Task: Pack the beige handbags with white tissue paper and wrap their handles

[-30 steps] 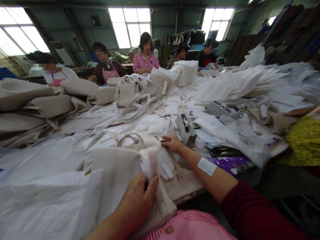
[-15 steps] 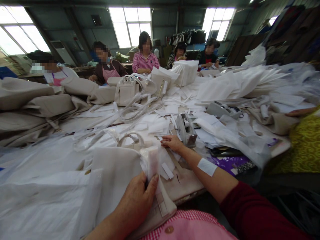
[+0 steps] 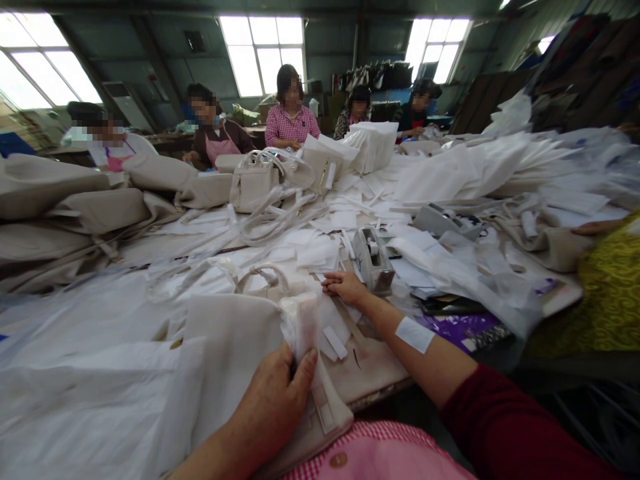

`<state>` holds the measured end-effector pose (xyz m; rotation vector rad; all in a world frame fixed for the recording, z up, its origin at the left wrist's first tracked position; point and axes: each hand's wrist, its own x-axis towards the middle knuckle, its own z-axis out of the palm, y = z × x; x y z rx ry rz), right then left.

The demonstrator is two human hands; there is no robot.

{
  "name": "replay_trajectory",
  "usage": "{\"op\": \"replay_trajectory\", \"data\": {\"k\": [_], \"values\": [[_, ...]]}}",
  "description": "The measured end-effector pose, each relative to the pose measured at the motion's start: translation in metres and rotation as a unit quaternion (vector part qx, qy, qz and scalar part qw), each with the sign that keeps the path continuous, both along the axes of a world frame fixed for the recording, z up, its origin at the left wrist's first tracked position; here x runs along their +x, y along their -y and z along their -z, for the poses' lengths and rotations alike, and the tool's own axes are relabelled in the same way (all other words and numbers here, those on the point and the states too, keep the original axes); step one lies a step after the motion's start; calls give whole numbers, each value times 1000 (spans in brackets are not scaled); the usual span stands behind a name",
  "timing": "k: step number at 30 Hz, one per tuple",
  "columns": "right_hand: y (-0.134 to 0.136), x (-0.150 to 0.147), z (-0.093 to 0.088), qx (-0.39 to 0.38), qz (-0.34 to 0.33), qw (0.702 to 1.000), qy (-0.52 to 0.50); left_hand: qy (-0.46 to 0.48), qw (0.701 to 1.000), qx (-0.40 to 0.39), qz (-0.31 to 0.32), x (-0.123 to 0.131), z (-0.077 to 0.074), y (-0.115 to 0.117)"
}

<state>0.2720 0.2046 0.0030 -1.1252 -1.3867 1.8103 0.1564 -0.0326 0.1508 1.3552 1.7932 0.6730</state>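
My left hand [image 3: 274, 400] is closed near the table's front edge, pinching a crumpled wad of white paper [image 3: 301, 323] against a beige bag [image 3: 235, 347] that lies flat before me. My right hand [image 3: 344, 285] reaches forward over the table with the fingers curled on white paper scraps, just beside a grey tape dispenser [image 3: 373, 259]. What the fingers hold, if anything, I cannot make out. A white patch is stuck on my right forearm [image 3: 413, 333].
White paper sheets and strips [image 3: 320, 227] cover the table. Beige bags [image 3: 75, 213] are piled at the left, finished handbags [image 3: 255, 181] stand farther back, and a white stack [image 3: 373, 143] beyond. Several people sit along the far side; a person in yellow [image 3: 605, 280] is at my right.
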Motion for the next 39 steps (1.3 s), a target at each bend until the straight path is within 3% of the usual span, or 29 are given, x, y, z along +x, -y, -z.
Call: {"op": "replay_trajectory", "data": {"k": [12, 17, 21, 23, 24, 26, 28, 29, 36, 39], "values": [[-4, -9, -10, 108, -15, 983, 151, -28, 1000, 0, 4, -1, 0, -2], [-15, 4, -30, 209, 15, 953, 217, -26, 1000, -5, -1, -1, 0, -3], [-3, 34, -45, 315, -51, 914, 250, -27, 1000, -10, 0, -1, 0, -3], [10, 44, -49, 368, -152, 881, 256, -35, 999, -9, 1, -1, 0, -3], [18, 47, -51, 407, -222, 847, 260, -41, 999, -10, 1, -1, 0, -3], [32, 47, -52, 496, -343, 749, 274, -53, 999, -9, -2, -1, -1, -4], [46, 43, -53, 555, -385, 672, 304, -61, 998, -8, -6, 0, -1, -4], [53, 40, -53, 561, -374, 664, 324, -63, 998, -6, -8, 0, -1, -4], [88, 28, -52, 517, -305, 683, 416, -52, 998, -22, -24, 2, -2, -4], [87, 31, -54, 493, -310, 715, 388, -46, 998, -27, -31, 3, -4, -4]]}}
